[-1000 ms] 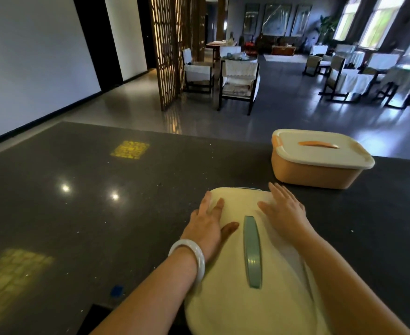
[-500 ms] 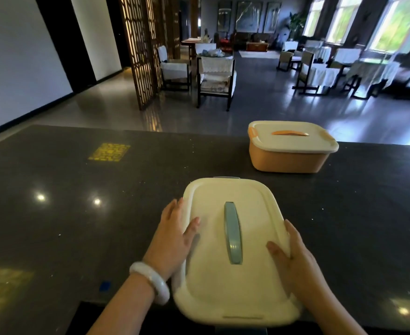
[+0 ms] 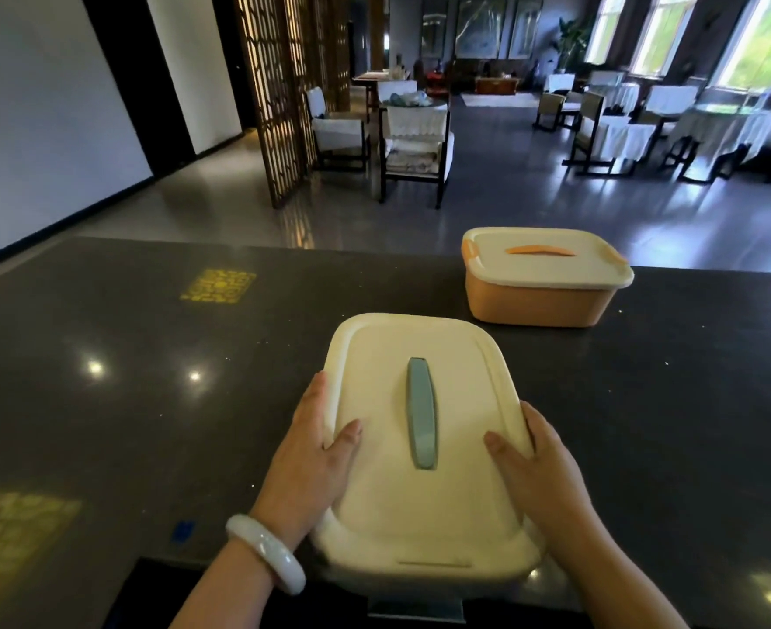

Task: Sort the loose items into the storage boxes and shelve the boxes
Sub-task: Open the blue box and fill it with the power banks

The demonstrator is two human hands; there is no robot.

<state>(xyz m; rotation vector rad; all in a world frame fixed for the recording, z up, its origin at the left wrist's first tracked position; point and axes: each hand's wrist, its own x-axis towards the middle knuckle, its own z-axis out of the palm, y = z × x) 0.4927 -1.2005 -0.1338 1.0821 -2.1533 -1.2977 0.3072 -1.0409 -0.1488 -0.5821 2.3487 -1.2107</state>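
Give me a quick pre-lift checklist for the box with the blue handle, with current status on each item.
1. Left hand grips the lid edge of the blue-handled box: ok.
2. Right hand grips the opposite edge: ok.
3. Lid seated all round: cannot tell, near edge is blurred.
4. Blue handle free of fingers: ok.
5. Orange box stands apart, lid on: ok.
6. Shelf to receive the box: cannot tell, none in view.

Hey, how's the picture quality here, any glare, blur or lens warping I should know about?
Head view: bright ceiling-light glare spots on the dark countertop; windows blown out; wide-angle bending at the edges; near rim of the cream-lidded box slightly smeared; both hands and the orange box sharp.
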